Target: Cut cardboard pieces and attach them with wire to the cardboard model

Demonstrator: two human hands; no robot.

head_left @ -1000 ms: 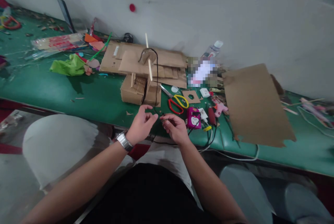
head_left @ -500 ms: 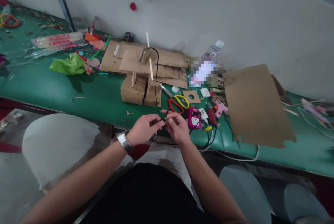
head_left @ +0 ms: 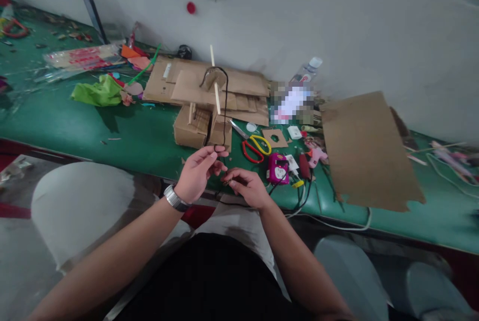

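Pinching the black cord (head_left: 225,111) between the thumb and fingers of the left hand (head_left: 194,176), over the near edge of the green table (head_left: 149,136). Closing the thumb and fingers of the right hand (head_left: 249,187) on a small brownish piece (head_left: 226,182), showing too little detail to identify. Holding the hands close but apart, right one slightly lower. Running the cord upward from the left fingertips, past the cardboard box (head_left: 183,134) and over the top of a cardboard disc (head_left: 209,81) crossed by a pale stick (head_left: 217,99). Wearing a silver watch (head_left: 175,198) on the left wrist. Working just in front of scissors (head_left: 245,137) with red and yellow handles, near a holed cardboard square (head_left: 267,136), and with the purple device (head_left: 277,174) lying beyond the right hand's outer side. Facing stacked flat cardboard (head_left: 187,86) behind the box, with crumpled green material (head_left: 97,92) lying to its left and a large cardboard sheet (head_left: 366,151) lying well to the right.
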